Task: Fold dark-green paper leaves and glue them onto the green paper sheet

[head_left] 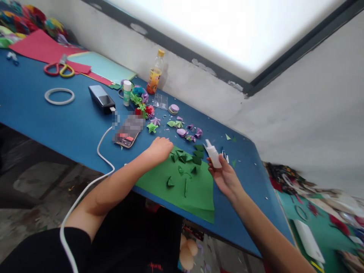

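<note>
White bottle [214,156] in the right hand [224,175], beside a green sheet [199,197] on the blue table [241,212]

The bottle is small, plain white and tilted, its slim pointed nozzle aimed up and away; the right fingers grip its lower part; dark green folded paper pieces [182,157] cluster towards the sheet's far edge, angular and creased; the left hand [161,148] curls near them, fingertips hidden, so whether it grips anything I cannot tell
</note>
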Demonstrator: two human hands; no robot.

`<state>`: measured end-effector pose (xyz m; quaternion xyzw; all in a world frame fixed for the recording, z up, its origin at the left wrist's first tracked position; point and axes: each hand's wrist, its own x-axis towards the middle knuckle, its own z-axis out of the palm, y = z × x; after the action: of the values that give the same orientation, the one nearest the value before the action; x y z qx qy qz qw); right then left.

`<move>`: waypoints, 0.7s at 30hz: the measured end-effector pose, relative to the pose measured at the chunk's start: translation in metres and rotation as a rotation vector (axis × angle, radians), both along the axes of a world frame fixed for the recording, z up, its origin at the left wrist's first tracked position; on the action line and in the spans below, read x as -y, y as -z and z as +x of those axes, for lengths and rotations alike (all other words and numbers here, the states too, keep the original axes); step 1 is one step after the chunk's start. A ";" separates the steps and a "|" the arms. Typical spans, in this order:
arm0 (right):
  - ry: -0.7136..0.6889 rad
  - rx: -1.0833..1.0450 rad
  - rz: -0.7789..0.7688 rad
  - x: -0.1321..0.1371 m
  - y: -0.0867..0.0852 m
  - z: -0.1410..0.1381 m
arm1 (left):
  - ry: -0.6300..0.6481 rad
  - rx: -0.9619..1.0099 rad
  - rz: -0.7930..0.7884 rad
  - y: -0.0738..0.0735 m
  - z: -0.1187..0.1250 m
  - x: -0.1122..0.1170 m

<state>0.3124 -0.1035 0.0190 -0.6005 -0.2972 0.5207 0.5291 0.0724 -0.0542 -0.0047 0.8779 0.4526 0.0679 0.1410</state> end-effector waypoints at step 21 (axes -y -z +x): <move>0.076 0.471 0.479 0.006 0.054 0.019 | 0.393 0.525 0.258 -0.109 -0.039 0.170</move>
<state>0.3310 -0.1094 -0.0349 -0.5737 -0.5026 0.2628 0.5910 0.0335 -0.2245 0.1038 0.9115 0.2108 0.3195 0.1509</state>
